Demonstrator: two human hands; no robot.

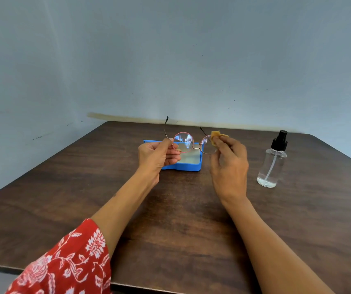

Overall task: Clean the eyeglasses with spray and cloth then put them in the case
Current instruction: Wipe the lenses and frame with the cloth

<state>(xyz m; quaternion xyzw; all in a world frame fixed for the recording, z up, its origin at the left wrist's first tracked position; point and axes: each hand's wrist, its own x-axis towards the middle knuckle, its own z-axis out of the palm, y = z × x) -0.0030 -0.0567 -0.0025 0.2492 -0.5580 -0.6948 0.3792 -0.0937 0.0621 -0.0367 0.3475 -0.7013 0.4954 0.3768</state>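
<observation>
Beside both hands, spray bottle holds little clear liquid.

Thin metal eyeglasses, perhaps soft cloth, clear plastic bottle, matt wood table.

Round pink-rimmed eyeglasses held aloft, tan cloth on one lens, open blue case behind

case half behind hand, lens under cloth
</observation>
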